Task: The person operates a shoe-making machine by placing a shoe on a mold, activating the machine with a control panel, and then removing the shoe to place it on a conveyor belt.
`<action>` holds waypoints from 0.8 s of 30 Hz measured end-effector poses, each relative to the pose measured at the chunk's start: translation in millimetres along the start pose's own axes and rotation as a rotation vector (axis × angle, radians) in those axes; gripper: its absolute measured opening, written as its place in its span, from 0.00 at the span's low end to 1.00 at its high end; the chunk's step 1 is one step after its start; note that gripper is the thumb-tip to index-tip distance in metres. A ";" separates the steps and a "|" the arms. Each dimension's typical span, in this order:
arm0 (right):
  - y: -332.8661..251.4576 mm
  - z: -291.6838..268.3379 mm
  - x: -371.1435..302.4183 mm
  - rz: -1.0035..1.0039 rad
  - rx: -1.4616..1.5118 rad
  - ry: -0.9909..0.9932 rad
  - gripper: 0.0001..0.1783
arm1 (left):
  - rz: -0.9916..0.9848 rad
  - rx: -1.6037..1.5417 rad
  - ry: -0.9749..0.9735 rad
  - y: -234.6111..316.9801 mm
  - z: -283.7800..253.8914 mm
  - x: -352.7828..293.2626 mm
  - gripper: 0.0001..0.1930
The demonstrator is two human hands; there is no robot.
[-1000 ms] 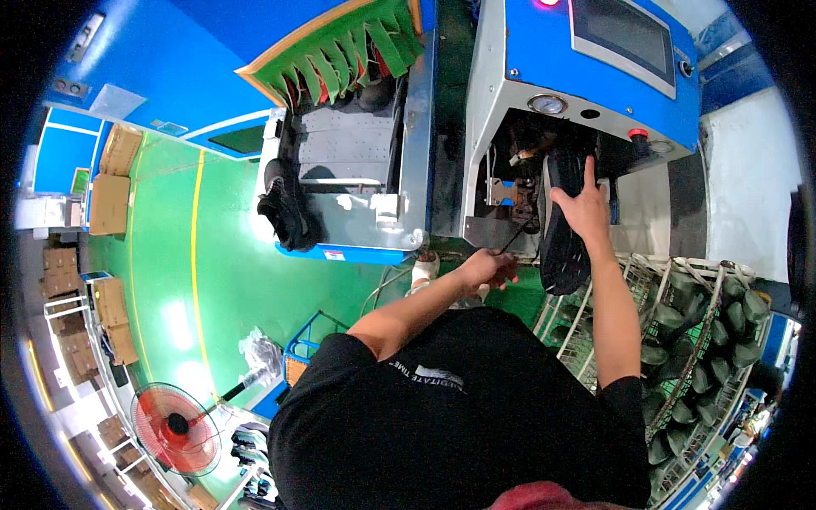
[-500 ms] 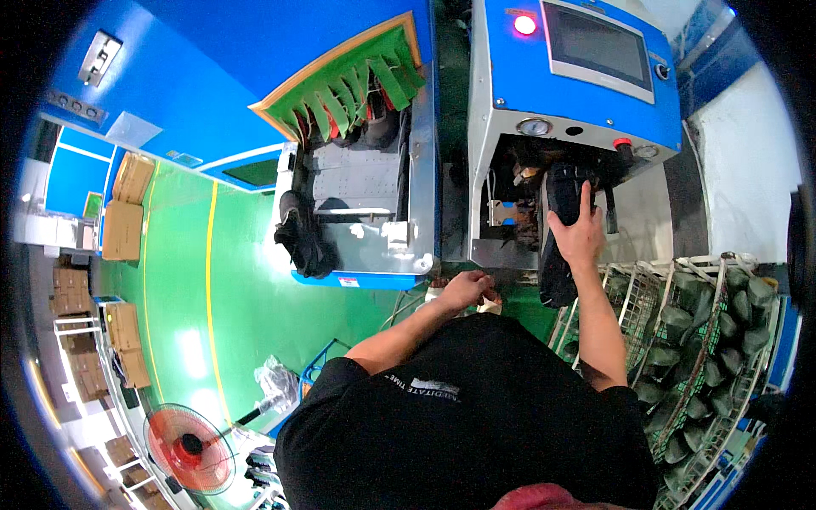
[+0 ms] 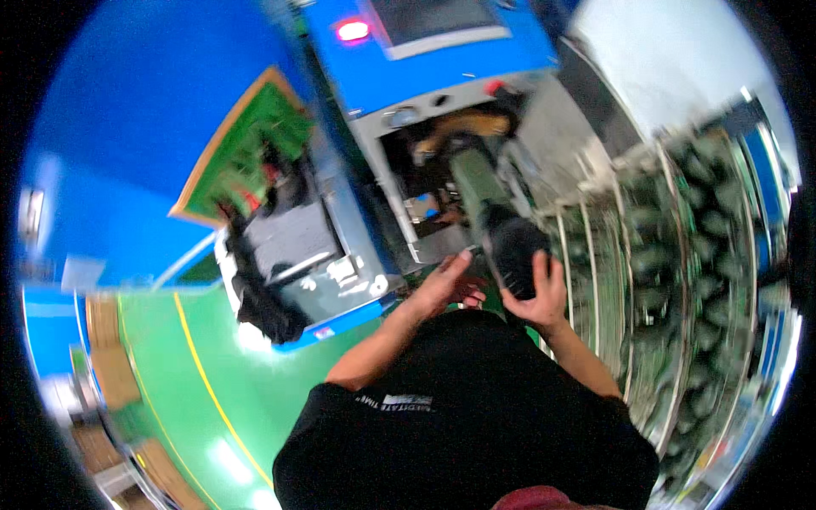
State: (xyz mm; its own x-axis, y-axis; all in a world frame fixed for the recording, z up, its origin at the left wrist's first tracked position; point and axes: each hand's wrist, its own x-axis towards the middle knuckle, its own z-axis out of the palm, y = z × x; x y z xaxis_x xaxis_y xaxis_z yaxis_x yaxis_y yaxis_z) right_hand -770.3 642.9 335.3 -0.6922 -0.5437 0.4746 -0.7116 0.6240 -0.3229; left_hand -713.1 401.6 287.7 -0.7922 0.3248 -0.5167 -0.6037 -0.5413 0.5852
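My right hand (image 3: 540, 293) grips the near, rounded end of a black shoe (image 3: 517, 246), fingers and thumb around it. From the shoe a long greenish piece (image 3: 476, 180), shaped like a shoe last, reaches up into the opening of the blue-and-grey machine (image 3: 442, 68). Motion blur hides how the two join. Just left of the shoe is my left hand (image 3: 446, 285), its thumb and fingers apart and nothing visible between them.
On the left, a workstation (image 3: 365, 293) bears a dark shoe (image 3: 263, 297) at its side and green strips (image 3: 255, 144) hanging above. To the right stands a wire rack (image 3: 629, 340) of dark green lasts. Cardboard boxes (image 3: 115, 374) stand far left.
The view has swung, shifting the machine left. My right hand has gone from the shoe's upper side to its near end, uncovering the greenish piece. My left hand has come nearer the shoe.
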 end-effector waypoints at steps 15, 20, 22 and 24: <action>2.2 58.0 26.4 1.198 1.526 -0.257 0.46 | -0.359 -0.095 0.039 -72.5 -16.5 -10.7 0.31; -41.2 87.2 41.0 1.092 1.768 0.001 0.40 | -0.177 0.355 0.249 -63.2 -63.1 -12.8 0.28; -26.5 68.5 23.8 1.102 1.598 -0.118 0.40 | -0.065 0.291 0.222 -35.4 -45.1 -27.4 0.25; -12.3 38.1 -14.0 0.966 1.372 -0.200 0.45 | -0.122 0.393 0.169 -15.5 -47.5 -39.2 0.29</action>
State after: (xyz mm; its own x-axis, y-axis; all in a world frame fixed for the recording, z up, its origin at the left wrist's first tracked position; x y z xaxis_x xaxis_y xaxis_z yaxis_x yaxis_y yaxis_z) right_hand -756.4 621.5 301.4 -0.8325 -0.4067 -0.3762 0.4523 -0.1069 -0.8854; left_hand -668.4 360.4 269.2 -0.7071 0.2191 -0.6723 -0.7058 -0.1606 0.6900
